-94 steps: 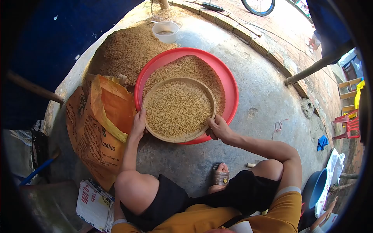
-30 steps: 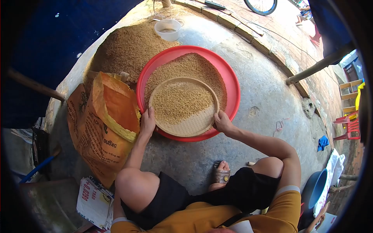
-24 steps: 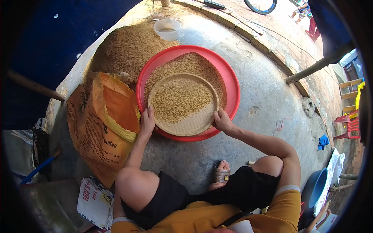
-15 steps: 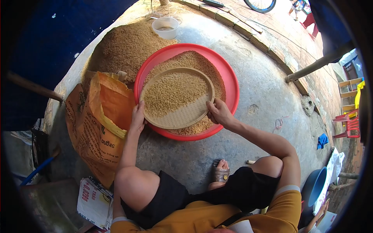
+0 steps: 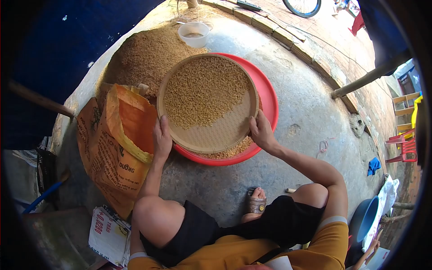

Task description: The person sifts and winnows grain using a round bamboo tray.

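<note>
Left hand (image 5: 163, 137) and right hand (image 5: 262, 131), grip closed on opposite rims, hold the woven tray (image 5: 231, 123), frame centre, over the red basin (image 5: 268, 92), grain (image 5: 202, 90) heaped toward upper left (likely sifting; shaking calls for even support).

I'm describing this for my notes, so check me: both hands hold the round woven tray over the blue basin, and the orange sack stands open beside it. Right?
Not quite: the basin under the woven tray is red, as the head view shows. The rest holds.
</note>
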The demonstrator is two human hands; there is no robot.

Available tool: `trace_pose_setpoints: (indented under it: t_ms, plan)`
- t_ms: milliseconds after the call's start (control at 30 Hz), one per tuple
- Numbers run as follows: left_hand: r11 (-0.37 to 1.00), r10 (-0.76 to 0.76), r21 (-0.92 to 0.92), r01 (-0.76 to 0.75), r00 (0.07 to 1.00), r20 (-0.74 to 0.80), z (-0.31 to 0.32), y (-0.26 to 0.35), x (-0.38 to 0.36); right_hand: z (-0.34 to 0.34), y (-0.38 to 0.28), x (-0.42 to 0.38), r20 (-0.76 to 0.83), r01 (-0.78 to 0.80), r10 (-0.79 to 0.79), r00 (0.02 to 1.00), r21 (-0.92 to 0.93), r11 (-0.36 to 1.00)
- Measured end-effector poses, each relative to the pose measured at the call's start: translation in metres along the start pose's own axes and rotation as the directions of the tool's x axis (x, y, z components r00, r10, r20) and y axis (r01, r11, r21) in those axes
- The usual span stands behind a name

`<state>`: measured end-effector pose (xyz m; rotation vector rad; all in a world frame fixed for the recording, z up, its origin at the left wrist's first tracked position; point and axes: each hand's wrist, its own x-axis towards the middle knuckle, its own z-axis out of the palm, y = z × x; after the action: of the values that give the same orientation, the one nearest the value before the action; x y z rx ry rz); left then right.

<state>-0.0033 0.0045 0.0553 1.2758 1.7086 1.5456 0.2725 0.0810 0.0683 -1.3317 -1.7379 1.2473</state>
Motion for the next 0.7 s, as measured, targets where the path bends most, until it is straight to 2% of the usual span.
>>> trace_pose_setpoints:
  t_ms: [33,100,133,167,200,233,267,300,333,367,400,467,500,533,567,600,633,667,700]
  plan:
    - [1.000,0.003,0.001,-0.003,1.000,-0.001,0.001,0.001,0.003,0.001,-0.003,0.001,-0.073,0.138,-0.137,0.988,0.019,0.990]
    - [0.985,0.083,-0.147,-0.092,0.994,-0.067,0.004,0.000,0.008,0.003,0.000,0.006,-0.061,0.136,-0.133,0.989,0.041,0.990]
    - [0.985,0.082,-0.146,-0.091,0.994,-0.068,0.006,-0.015,0.008,0.004,0.004,0.007,-0.047,0.128,-0.125,0.991,0.063,0.990]
    - [1.000,-0.022,-0.021,0.022,0.999,-0.039,0.010,-0.042,0.005,0.005,0.009,0.006,-0.044,0.125,-0.123,0.991,0.063,0.990]
    - [0.987,-0.124,0.103,0.126,0.992,-0.026,0.013,-0.047,0.006,0.003,0.015,0.008,0.062,-0.025,0.025,0.998,-0.003,1.000]
    - [0.987,-0.120,0.101,0.122,0.992,-0.027,0.013,-0.052,0.003,0.001,0.021,0.011,0.152,-0.167,0.178,0.972,-0.083,0.983]
    - [0.945,-0.325,0.061,0.321,0.943,0.068,0.011,-0.045,-0.006,0.002,0.027,0.007,0.171,-0.199,0.202,0.964,-0.032,0.979]
    - [0.861,-0.506,0.038,0.507,0.847,0.164,0.011,-0.041,-0.011,0.002,0.028,0.004,0.173,-0.199,0.202,0.964,-0.034,0.979]
    - [0.830,-0.537,-0.097,0.550,0.833,0.132,0.015,-0.050,-0.014,0.001,0.029,0.003,0.230,-0.306,0.300,0.926,-0.012,0.952]
    - [0.829,-0.538,-0.099,0.551,0.833,0.132,0.014,-0.053,-0.014,0.000,0.029,0.002,0.286,-0.411,0.393,0.874,0.005,0.911]
    - [0.856,-0.503,-0.074,0.513,0.856,0.118,0.012,-0.043,-0.013,0.000,0.028,0.002,0.285,-0.409,0.391,0.875,0.005,0.912]
    - [0.881,-0.465,-0.046,0.472,0.879,0.104,0.005,-0.026,-0.005,-0.001,0.019,0.004,0.171,-0.192,0.189,0.967,0.001,0.981]
    - [0.974,-0.225,0.018,0.225,0.974,0.026,0.001,-0.020,0.001,-0.001,0.010,0.004,0.172,-0.192,0.189,0.967,0.001,0.981]
    - [0.994,0.036,0.100,-0.032,0.999,-0.033,-0.003,-0.011,0.005,-0.002,0.000,0.003,0.070,-0.034,0.033,0.997,0.014,0.999]
    - [0.995,0.033,0.099,-0.030,0.999,-0.034,-0.004,-0.001,0.009,-0.002,-0.005,0.004,-0.034,0.124,-0.124,0.992,0.009,0.992]
    - [0.999,0.049,0.002,-0.049,0.998,-0.037,-0.004,0.011,0.011,-0.002,-0.003,0.005,-0.030,0.160,-0.159,0.987,0.033,0.987]
    - [0.993,0.064,-0.093,-0.068,0.997,-0.040,-0.003,0.018,0.011,-0.001,0.000,0.006,-0.029,0.157,-0.156,0.987,0.033,0.987]
    - [0.993,0.064,-0.092,-0.068,0.997,-0.039,-0.001,-0.004,0.010,0.001,0.002,0.008,0.029,0.054,-0.055,0.998,0.039,0.998]
    - [1.000,0.004,0.024,-0.003,0.999,-0.037,0.004,-0.043,0.009,0.002,0.006,0.010,0.086,-0.046,0.042,0.995,0.038,0.998]
